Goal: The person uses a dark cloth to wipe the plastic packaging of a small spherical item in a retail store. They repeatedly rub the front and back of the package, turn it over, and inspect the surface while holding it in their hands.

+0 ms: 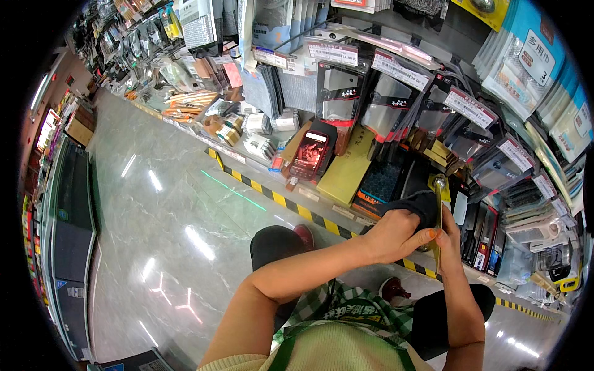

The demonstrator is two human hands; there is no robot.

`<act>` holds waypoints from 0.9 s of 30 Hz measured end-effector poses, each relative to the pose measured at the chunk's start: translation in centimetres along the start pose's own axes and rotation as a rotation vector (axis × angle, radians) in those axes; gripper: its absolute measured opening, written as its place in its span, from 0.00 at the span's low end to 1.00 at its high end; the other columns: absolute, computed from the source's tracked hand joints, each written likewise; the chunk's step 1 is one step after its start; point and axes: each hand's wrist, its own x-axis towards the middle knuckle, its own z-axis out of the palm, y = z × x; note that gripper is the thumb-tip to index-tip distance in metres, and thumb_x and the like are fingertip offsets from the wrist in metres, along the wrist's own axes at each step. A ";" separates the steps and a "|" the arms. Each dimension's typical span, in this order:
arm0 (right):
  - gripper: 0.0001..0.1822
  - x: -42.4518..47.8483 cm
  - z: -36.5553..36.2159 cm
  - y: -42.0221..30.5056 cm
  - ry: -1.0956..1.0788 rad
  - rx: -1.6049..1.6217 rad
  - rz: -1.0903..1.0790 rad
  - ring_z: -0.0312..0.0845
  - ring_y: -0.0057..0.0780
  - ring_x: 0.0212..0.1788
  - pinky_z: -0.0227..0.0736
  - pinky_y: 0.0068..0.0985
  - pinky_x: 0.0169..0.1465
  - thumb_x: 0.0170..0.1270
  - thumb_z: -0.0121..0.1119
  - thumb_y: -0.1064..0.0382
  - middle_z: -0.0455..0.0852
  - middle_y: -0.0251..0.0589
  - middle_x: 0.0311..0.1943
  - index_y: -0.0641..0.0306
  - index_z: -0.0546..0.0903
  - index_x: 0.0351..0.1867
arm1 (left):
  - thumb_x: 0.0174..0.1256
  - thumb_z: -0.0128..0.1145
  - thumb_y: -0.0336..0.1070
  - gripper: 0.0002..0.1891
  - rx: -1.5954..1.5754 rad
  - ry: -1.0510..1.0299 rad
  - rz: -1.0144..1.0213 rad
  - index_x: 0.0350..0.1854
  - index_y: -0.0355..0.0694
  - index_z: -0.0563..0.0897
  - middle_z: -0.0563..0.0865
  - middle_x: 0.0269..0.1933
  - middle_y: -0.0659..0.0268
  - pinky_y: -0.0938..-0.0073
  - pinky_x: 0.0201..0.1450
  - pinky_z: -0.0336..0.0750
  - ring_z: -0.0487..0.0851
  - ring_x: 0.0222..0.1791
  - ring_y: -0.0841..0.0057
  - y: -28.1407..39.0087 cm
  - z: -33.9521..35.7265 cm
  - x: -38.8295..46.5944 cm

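Ahead of my crouched knees, both hands are together at the bottom shelf. My left hand (394,236) is closed around a bunched black cloth (417,204). Its thumb, with an orange nail, reaches across to a yellow backing card (439,218). That card stands nearly edge-on to me, pinched by my right hand (450,243). A shiny rounded metal item (438,182) shows at the card's top; I cannot tell exactly what it is. Just beyond lie a long yellow box (345,169) and a dark box with an orange end (373,195).
Packaged cleavers (341,90) hang above with price labels. A phone (310,153) with its screen lit leans on the shelf at left. Slim boxes (485,236) stand at right. Yellow-black tape (278,197) edges the shelf foot. A dark cabinet (69,241) stands across the tiled aisle (153,222).
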 end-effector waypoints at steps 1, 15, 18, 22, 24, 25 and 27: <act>0.55 0.1 0.0 0.2 0.012 0.013 0.000 0.62 0.38 0.65 0.57 0.30 0.65 0.46 0.67 0.39 0.64 0.53 0.65 0.75 0.57 0.68 | 0.70 0.43 0.55 0.30 -0.007 -0.007 0.001 0.18 0.30 0.71 0.73 0.21 0.43 0.52 0.32 0.67 0.73 0.28 0.42 0.0 0.0 0.0; 0.56 -1.0 0.7 0.1 -0.194 0.129 0.042 0.63 0.36 0.64 0.58 0.29 0.65 0.45 0.67 0.38 0.66 0.48 0.63 0.73 0.55 0.69 | 0.71 0.31 0.63 0.38 -0.091 -0.124 -0.199 0.22 0.27 0.73 0.74 0.23 0.41 0.55 0.32 0.68 0.75 0.29 0.43 -2.4 0.1 0.2; 0.56 -1.0 1.4 -0.9 -0.199 0.196 0.065 0.65 0.33 0.62 0.60 0.28 0.63 0.44 0.67 0.37 0.68 0.46 0.61 0.72 0.57 0.68 | 0.70 0.32 0.65 0.39 -0.176 -0.095 -0.329 0.23 0.26 0.75 0.76 0.22 0.43 0.58 0.32 0.69 0.77 0.27 0.49 -3.1 0.9 0.0; 0.57 -1.1 1.6 -1.5 -0.182 0.227 0.055 0.67 0.32 0.60 0.63 0.27 0.61 0.43 0.66 0.34 0.70 0.45 0.59 0.71 0.58 0.68 | 0.69 0.30 0.68 0.41 -0.378 -0.136 -0.463 0.35 0.25 0.77 0.80 0.32 0.45 0.64 0.42 0.69 0.78 0.36 0.58 -3.5 1.0 0.1; 0.57 -1.2 1.5 -1.8 -0.173 0.226 0.052 0.68 0.32 0.60 0.64 0.27 0.60 0.44 0.66 0.33 0.71 0.45 0.59 0.71 0.58 0.68 | 0.69 0.27 0.69 0.43 -0.392 -0.225 -0.505 0.43 0.24 0.78 0.82 0.39 0.45 0.67 0.49 0.69 0.79 0.43 0.59 -3.6 0.7 0.3; 0.57 -1.3 1.4 -1.9 -0.174 0.216 0.061 0.69 0.32 0.60 0.64 0.27 0.60 0.44 0.66 0.33 0.71 0.45 0.59 0.71 0.58 0.68 | 0.69 0.26 0.70 0.44 -0.383 -0.263 -0.523 0.43 0.24 0.78 0.82 0.40 0.45 0.66 0.50 0.69 0.79 0.44 0.58 -3.6 0.7 0.4; 0.56 -1.3 1.2 -1.9 -0.167 0.220 0.085 0.69 0.33 0.59 0.65 0.27 0.60 0.44 0.65 0.33 0.71 0.45 0.59 0.71 0.59 0.68 | 0.68 0.25 0.70 0.45 -0.369 -0.310 -0.541 0.44 0.24 0.78 0.82 0.42 0.45 0.66 0.52 0.68 0.79 0.46 0.57 -3.6 0.6 0.6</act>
